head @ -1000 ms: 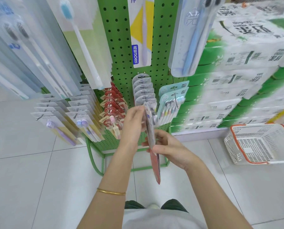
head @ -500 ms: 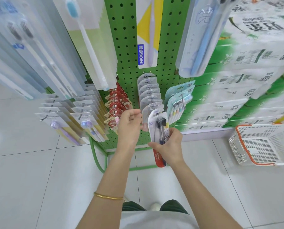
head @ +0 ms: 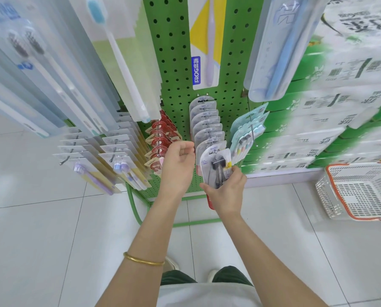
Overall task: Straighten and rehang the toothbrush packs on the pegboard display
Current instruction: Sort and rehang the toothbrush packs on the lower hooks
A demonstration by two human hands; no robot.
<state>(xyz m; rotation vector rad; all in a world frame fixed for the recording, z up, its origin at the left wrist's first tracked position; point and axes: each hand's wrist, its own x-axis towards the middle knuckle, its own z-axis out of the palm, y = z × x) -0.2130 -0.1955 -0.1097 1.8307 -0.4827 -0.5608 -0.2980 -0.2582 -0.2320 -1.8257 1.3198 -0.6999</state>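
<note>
Toothbrush pack point(head: 216, 166) pinched in right hand point(head: 226, 194); left hand point(head: 177, 166) curled beside, grip unclear.

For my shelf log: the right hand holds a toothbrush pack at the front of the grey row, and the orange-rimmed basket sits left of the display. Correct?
The side is wrong: the head view shows the orange-rimmed basket right of the display. The right hand does hold the toothbrush pack at the front of the grey row.

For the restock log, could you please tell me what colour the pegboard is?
The pegboard is bright green, best in the head view.
</note>
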